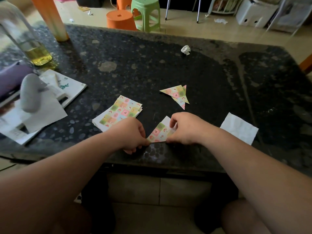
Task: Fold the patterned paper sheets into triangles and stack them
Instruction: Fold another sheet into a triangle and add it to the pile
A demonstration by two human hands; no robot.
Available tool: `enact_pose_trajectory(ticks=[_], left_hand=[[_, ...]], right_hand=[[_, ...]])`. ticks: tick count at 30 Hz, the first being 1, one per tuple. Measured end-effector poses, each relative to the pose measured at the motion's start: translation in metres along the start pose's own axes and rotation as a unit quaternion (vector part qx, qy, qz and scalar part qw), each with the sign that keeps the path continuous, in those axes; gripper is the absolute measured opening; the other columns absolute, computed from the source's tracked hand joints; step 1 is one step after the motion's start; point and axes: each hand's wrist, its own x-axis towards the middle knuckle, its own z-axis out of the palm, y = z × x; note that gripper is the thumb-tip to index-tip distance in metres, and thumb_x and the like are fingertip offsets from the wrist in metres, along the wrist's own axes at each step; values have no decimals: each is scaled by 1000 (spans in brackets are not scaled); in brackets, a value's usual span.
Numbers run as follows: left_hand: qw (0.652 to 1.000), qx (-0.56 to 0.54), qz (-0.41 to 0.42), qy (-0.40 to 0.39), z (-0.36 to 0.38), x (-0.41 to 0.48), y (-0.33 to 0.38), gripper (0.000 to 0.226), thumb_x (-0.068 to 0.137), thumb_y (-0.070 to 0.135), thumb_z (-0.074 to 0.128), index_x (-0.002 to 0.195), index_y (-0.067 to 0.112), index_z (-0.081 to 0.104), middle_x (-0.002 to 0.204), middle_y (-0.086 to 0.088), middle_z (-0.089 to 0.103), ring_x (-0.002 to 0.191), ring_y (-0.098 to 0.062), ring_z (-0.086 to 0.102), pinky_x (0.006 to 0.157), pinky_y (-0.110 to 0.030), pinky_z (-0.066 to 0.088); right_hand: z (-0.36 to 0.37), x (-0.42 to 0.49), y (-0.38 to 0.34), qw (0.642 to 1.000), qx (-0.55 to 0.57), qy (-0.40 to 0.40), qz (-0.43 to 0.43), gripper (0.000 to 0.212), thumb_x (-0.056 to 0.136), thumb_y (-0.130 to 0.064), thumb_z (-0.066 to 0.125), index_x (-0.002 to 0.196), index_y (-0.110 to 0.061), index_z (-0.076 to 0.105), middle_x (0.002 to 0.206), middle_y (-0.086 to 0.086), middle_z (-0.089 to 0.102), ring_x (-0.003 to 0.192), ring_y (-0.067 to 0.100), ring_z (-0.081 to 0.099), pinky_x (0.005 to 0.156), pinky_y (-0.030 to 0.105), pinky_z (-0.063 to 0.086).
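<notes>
A patterned paper sheet (159,132) lies half folded near the front edge of the dark stone table (168,68), its white underside showing at the top. My left hand (133,134) pinches its lower left corner. My right hand (184,128) pinches its right side, with fingers over the fold. Left of my hands is a stack of flat patterned sheets (120,111). Beyond my hands, two folded patterned triangles (178,94) overlap in a small pile.
A white tissue (238,128) lies to the right and a crumpled white scrap (185,50) farther back. At the left are books and papers (55,92), a grey object (31,93), a bottle with yellow liquid (36,53) and an orange leg (52,19). Plastic stools (145,12) stand beyond.
</notes>
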Motion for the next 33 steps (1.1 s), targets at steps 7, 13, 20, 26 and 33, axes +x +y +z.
enact_pose_trajectory(ticks=[7,13,20,26,33], left_hand=[[1000,17,5,-4,4,-3,6,18,89,28,78,83,13,70,64,-1,73,51,-13,65,49,-26,56],[999,23,-33,-27,6,-1,13,40,100,38,62,79,5,67,57,-3,70,47,-18,63,52,-29,57],[997,33,-49,-56,5,-1,22,36,98,33,65,74,6,64,50,-2,65,38,-14,58,44,-23,45],[995,57,-55,-68,4,1,22,35,95,32,68,73,5,65,45,-1,60,34,-14,54,43,-22,42],[995,85,-2,50,7,7,22,33,84,48,78,89,17,69,79,-4,73,74,-21,69,65,-36,57]], right_hand=[[1,1,8,1000,17,15,10,49,75,-43,89,114,-29,62,105,-9,61,98,13,62,89,36,58],[15,1,9,999,21,39,-4,38,83,-42,81,112,-31,59,102,-9,59,96,13,61,87,37,58],[12,-2,21,997,51,48,-21,41,86,-40,80,120,-32,60,106,-12,59,99,11,60,87,31,57],[6,-2,28,995,10,98,-21,54,81,-48,82,128,-32,58,123,-8,53,109,12,57,93,36,56],[6,-2,31,997,-18,79,-15,71,75,-56,84,134,-33,54,126,-8,52,116,13,54,96,39,55]])
